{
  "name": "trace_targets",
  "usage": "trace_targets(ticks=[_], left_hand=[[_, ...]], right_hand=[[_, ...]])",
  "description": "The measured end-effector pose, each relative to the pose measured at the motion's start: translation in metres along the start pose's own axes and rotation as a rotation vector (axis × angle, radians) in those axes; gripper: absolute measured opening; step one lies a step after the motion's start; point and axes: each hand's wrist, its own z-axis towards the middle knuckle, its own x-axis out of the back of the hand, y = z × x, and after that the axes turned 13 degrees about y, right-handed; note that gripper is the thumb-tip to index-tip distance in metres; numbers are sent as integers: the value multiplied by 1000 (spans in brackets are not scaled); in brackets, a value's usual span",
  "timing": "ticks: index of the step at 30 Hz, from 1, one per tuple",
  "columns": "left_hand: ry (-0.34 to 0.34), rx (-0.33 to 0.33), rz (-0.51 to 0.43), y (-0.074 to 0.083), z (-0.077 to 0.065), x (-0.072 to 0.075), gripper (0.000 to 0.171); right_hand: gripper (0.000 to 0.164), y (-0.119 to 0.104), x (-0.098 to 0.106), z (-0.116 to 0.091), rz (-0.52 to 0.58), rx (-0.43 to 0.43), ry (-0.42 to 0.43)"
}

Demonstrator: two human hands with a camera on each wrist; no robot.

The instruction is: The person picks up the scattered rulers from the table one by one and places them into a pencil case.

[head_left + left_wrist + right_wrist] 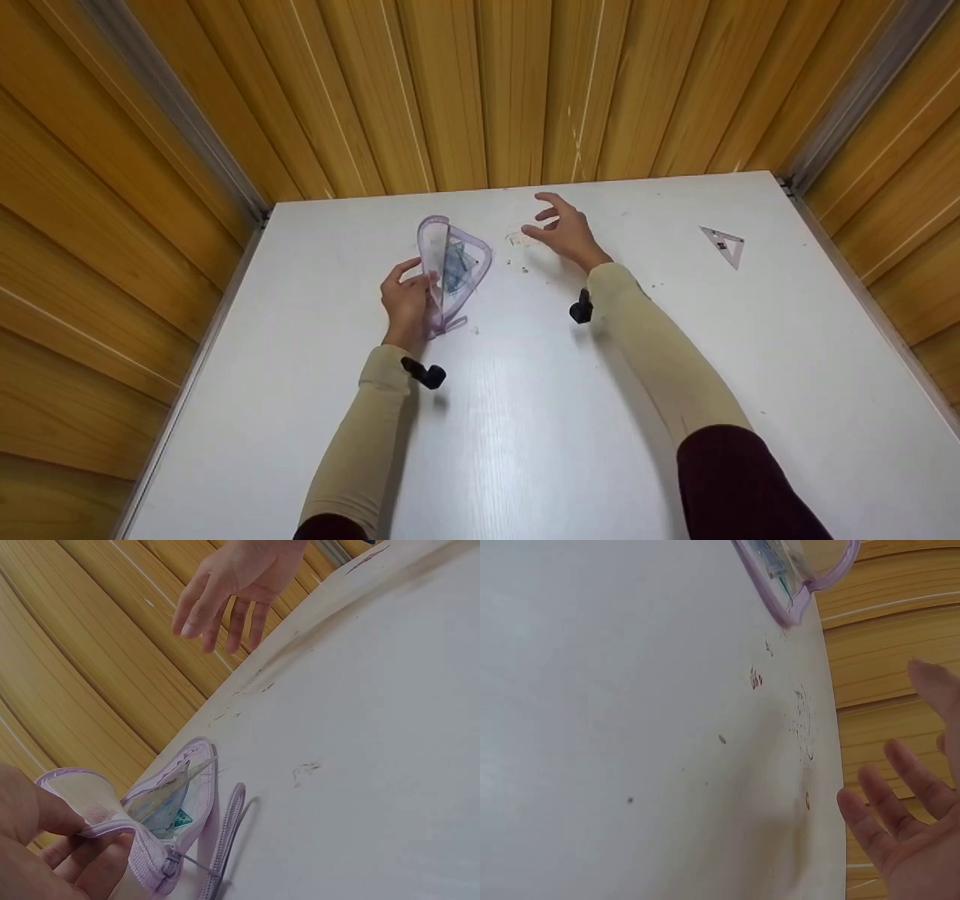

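Note:
My left hand [405, 300] pinches one edge of a clear zip pouch [486, 262] with lilac trim, left of the table's middle. In the left wrist view the zip pouch [206, 799] gapes at the top, its strap hanging beside the zip pull. Inside lie transparent bluish and teal pieces [161, 806]; their exact kind is hard to make out. My right hand [566, 232] is above the far part of the table, fingers spread and loosely bent, holding nothing. A clear triangular set square [721, 246] lies flat at the far right.
The white table [525, 450] carries small dark marks and crumbs [517, 240] near its back edge. Wood-patterned wall panels [450, 90] stand behind and on both sides, with metal posts [180, 105] at the corners.

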Motion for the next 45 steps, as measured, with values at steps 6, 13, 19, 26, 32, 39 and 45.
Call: trace_targets(ticks=[6,13,19,26,32,39,45], left_hand=[[-4,-4,-2,1,0,0,36],[-1,-2,10,3,-1,0,36],[-3,6,9,2,0,1,37],[-7,16,4,2,0,1,35],[-9,11,-1,3,0,1,36],[18,2,-7,0,2,0,34],[22,4,-1,1,2,-1,33]], right_hand=[[87,12,17,1,-7,-8,23],[94,25,39,3,-20,-27,54],[95,34,58,2,-52,-54,74],[101,46,77,2,-63,-94,77],[102,56,93,2,-86,-86,97],[102,64,110,-3,-97,-65,116],[104,72,123,-4,-106,-98,129]])
